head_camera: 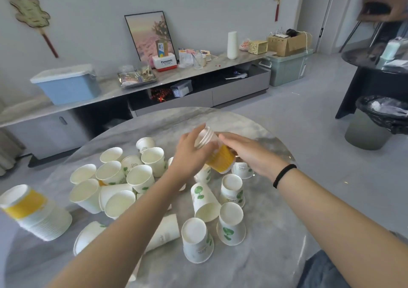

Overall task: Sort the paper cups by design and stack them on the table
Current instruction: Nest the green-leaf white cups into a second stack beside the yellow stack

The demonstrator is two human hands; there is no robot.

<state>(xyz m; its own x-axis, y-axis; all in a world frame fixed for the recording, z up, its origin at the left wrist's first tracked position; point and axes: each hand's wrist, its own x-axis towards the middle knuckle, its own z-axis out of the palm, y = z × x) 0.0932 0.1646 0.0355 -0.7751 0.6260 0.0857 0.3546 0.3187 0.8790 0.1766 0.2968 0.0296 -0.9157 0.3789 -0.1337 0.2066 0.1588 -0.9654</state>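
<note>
Hands: left (189, 155) and right (247, 153) both grip yellow cups (220, 158) | nest squarely | carry to yellow stack (28, 210)

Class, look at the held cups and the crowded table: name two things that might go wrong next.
1. The tilted yellow-banded paper cup stack, held between left hand and right hand, might slip apart.
2. A forearm might knock the loose white leaf-print paper cups off the round grey marble table.
</note>
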